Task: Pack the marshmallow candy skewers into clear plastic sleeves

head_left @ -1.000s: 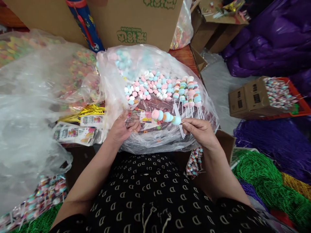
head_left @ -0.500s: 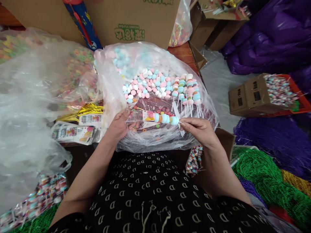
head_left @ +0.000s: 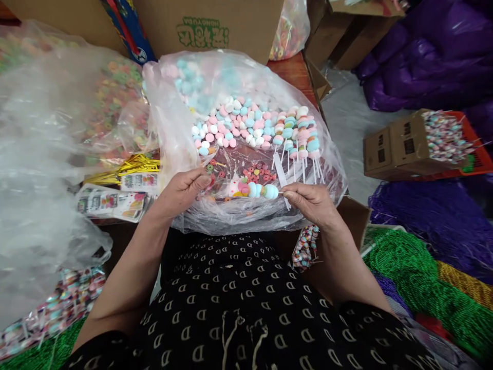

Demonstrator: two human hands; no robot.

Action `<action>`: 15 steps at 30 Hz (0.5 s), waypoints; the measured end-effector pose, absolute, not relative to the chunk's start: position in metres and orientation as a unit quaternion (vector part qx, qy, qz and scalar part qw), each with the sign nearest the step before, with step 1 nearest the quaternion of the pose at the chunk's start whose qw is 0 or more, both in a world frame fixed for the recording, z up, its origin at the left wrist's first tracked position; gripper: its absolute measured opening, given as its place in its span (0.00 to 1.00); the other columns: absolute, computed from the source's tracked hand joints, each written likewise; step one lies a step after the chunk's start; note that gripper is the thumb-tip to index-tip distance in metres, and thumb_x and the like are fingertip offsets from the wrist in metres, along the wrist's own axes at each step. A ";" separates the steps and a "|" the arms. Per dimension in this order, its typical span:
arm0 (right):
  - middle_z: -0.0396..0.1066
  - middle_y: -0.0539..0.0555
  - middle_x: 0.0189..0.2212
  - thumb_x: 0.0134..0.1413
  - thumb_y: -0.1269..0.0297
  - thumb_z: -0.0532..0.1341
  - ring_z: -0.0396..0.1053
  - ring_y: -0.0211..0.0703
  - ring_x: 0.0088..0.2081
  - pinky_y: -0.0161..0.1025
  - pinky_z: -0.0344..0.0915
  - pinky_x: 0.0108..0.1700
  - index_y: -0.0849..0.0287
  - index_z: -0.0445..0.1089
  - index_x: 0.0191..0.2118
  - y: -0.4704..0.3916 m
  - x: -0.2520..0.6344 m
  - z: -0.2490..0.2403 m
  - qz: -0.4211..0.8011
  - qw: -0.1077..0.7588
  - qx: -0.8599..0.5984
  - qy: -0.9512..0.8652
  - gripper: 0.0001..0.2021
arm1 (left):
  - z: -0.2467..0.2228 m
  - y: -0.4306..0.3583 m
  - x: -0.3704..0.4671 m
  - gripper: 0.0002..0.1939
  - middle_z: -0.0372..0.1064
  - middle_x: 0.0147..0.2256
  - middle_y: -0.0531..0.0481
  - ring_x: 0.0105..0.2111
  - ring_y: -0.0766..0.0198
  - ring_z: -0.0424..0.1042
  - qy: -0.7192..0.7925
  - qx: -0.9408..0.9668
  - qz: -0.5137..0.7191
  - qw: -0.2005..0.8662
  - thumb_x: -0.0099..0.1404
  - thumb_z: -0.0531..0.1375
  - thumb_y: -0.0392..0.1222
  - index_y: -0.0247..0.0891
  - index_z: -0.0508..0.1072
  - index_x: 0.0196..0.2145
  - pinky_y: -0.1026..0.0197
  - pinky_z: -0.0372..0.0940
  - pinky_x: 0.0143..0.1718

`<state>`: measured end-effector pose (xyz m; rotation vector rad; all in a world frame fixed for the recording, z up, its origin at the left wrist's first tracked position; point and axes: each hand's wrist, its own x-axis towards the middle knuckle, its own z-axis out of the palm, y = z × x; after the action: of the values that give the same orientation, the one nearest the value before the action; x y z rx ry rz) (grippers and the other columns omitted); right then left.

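At frame centre, the left hand (head_left: 181,187) pinches a clear printed sleeve (head_left: 231,187) steady while the right hand (head_left: 310,203) grips the stick of a pastel marshmallow skewer (head_left: 260,190) inside it, over a clear plastic bag of loose sweets (head_left: 246,221).

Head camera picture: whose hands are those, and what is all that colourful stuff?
The camera sits on a person's head and looks down, so you see their own two arms. The left hand and right hand hold a candy stick between them, one at each end; it has pink and blue sweets on it. Behind it lies a big clear bag with loose sweets and finished sticks. Printed labels and gold ties lie on the left, and a cardboard box stands at the back.
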<state>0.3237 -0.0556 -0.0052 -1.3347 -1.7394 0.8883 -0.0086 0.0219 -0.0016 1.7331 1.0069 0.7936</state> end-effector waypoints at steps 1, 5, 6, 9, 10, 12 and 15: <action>0.75 0.48 0.23 0.67 0.49 0.64 0.72 0.36 0.25 0.34 0.67 0.28 0.55 0.81 0.37 -0.056 0.324 -0.004 0.345 0.363 -0.513 -0.697 0.16 | -0.001 0.022 -0.008 0.19 0.59 0.23 0.54 0.25 0.66 0.58 0.406 0.713 0.321 0.473 0.70 0.59 0.52 0.39 0.67 0.25 0.62 0.55 0.28; 0.69 0.46 0.20 0.70 0.48 0.59 0.65 0.33 0.21 0.33 0.61 0.26 0.57 0.79 0.35 -0.058 0.325 0.000 0.357 0.315 -0.491 -0.730 0.20 | -0.001 0.022 -0.008 0.20 0.58 0.23 0.55 0.24 0.67 0.57 0.392 0.717 0.311 0.484 0.70 0.59 0.53 0.39 0.66 0.25 0.62 0.54 0.27; 0.68 0.46 0.19 0.71 0.48 0.59 0.63 0.32 0.20 0.33 0.60 0.26 0.57 0.79 0.35 -0.059 0.324 -0.001 0.365 0.309 -0.486 -0.731 0.20 | -0.002 0.022 -0.008 0.20 0.58 0.22 0.55 0.23 0.67 0.57 0.388 0.715 0.308 0.494 0.70 0.59 0.53 0.39 0.66 0.25 0.62 0.54 0.27; 0.67 0.45 0.18 0.69 0.48 0.60 0.62 0.32 0.19 0.33 0.60 0.25 0.57 0.79 0.35 -0.062 0.321 -0.009 0.396 0.318 -0.479 -0.716 0.19 | -0.008 0.022 -0.006 0.22 0.59 0.22 0.55 0.22 0.67 0.58 0.376 0.688 0.310 0.538 0.69 0.61 0.56 0.39 0.69 0.24 0.63 0.56 0.25; 0.68 0.45 0.18 0.68 0.48 0.62 0.63 0.32 0.19 0.33 0.60 0.25 0.57 0.80 0.36 -0.063 0.318 -0.012 0.406 0.331 -0.484 -0.701 0.19 | -0.010 0.022 -0.004 0.22 0.60 0.22 0.55 0.23 0.67 0.60 0.376 0.671 0.321 0.553 0.68 0.63 0.56 0.38 0.70 0.24 0.63 0.58 0.26; 0.70 0.46 0.19 0.66 0.48 0.64 0.65 0.33 0.20 0.33 0.61 0.26 0.57 0.80 0.38 -0.065 0.313 -0.020 0.418 0.365 -0.505 -0.661 0.17 | -0.012 0.022 0.000 0.20 0.64 0.25 0.54 0.25 0.67 0.64 0.377 0.620 0.369 0.581 0.65 0.68 0.56 0.39 0.72 0.25 0.64 0.62 0.28; 0.71 0.46 0.19 0.62 0.49 0.67 0.66 0.34 0.20 0.34 0.62 0.26 0.56 0.81 0.40 -0.067 0.302 -0.027 0.435 0.403 -0.532 -0.605 0.15 | -0.007 0.021 0.010 0.17 0.74 0.32 0.51 0.31 0.64 0.74 0.350 0.509 0.444 0.650 0.59 0.73 0.54 0.40 0.74 0.30 0.64 0.68 0.30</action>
<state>0.3018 -0.0673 -0.0266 -1.3436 -1.5275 1.0993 0.0102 0.0214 -0.0069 1.1560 0.7945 1.0077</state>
